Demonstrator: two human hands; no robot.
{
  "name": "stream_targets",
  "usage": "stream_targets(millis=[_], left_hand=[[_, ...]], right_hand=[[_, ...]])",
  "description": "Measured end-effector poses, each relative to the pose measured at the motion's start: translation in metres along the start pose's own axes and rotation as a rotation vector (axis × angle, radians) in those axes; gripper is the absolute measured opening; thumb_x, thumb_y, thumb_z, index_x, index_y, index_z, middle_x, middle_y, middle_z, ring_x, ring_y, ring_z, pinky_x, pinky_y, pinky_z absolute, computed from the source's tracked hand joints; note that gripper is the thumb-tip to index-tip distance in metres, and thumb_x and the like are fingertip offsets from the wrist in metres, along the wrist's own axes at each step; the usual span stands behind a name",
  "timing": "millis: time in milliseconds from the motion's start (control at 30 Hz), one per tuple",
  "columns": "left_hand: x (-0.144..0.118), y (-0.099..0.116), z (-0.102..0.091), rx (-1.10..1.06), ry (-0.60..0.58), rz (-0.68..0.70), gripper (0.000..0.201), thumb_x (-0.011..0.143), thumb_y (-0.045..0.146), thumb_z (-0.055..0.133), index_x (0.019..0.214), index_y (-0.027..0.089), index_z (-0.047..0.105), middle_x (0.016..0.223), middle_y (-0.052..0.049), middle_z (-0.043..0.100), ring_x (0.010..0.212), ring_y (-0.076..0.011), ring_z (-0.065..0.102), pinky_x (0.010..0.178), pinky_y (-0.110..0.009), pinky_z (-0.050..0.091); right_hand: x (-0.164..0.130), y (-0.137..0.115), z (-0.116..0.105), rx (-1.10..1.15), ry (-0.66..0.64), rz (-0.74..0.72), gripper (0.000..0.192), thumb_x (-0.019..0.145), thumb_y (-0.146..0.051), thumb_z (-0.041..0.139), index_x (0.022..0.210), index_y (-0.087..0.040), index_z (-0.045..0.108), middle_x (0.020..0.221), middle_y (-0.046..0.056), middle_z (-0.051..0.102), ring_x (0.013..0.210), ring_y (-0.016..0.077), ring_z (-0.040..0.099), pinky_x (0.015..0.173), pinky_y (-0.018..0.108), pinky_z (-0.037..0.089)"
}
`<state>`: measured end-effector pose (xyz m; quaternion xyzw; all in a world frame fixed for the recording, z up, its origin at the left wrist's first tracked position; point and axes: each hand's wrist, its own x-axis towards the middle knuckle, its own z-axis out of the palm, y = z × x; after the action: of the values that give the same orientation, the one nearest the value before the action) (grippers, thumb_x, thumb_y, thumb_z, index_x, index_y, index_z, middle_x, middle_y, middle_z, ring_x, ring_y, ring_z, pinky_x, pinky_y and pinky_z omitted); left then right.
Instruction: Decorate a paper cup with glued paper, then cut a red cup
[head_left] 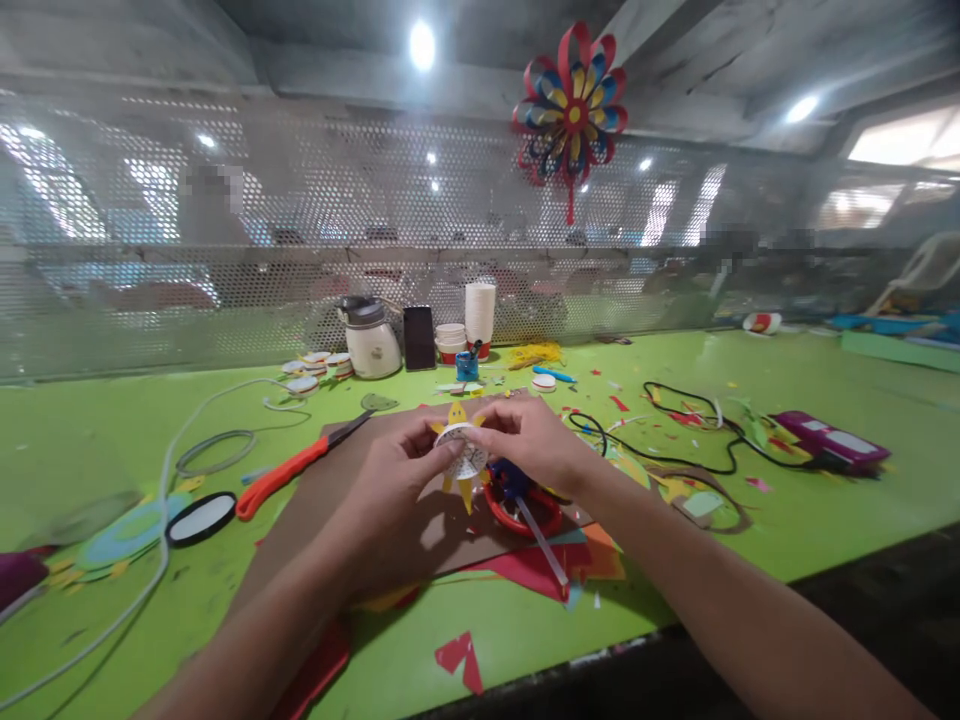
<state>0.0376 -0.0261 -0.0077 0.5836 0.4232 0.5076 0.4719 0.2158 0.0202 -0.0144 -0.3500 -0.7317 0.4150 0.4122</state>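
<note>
Hands held one paper sun (pixel 463 452) above brown card (pixel 390 530): left hand (pixel 390 478) pinched its near rim, right hand (pixel 529 440) pinched its far edge; scissors (pixel 300 465) lay beside.

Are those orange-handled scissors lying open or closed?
Closed, as far as shows: the scissors lie flat on the brown card, the dark blades running together to one point, with no gap between them.

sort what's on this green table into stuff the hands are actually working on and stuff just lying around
In hand:
- small round white paper sun with yellow points, pinched by left hand and right hand
- brown cardboard sheet beneath

Lying about:
- orange-handled scissors
- white jug
- stacked white paper cups
- black cable
</note>
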Motion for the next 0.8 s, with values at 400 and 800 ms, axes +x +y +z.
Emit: stream_targets(millis=[400, 800], left_hand=[[0.0, 0.002, 0.002, -0.333, -0.027, -0.235, 0.021, 0.073, 0.021, 0.075, 0.094, 0.019, 0.071, 0.089, -0.008, 0.074, 0.075, -0.0204, 0.07, 0.066, -0.03, 0.056], [0.012, -0.008, -0.014, -0.239, 0.057, -0.135, 0.017, 0.072, 0.023, 0.076, 0.085, 0.014, 0.07, 0.09, -0.009, 0.075, 0.077, -0.0176, 0.07, 0.069, -0.024, 0.055]], right_hand=[[0.008, 0.003, 0.011, 0.502, -0.039, 0.227, 0.011, 0.072, -0.024, 0.073, 0.067, -0.016, 0.068, 0.061, 0.0, 0.062, 0.053, 0.0098, 0.052, 0.056, 0.025, 0.044], [0.009, -0.002, 0.02, 0.58, -0.024, 0.265, 0.044, 0.09, -0.051, 0.054, 0.068, -0.015, 0.066, 0.061, 0.004, 0.061, 0.056, 0.0122, 0.054, 0.053, 0.025, 0.049]])
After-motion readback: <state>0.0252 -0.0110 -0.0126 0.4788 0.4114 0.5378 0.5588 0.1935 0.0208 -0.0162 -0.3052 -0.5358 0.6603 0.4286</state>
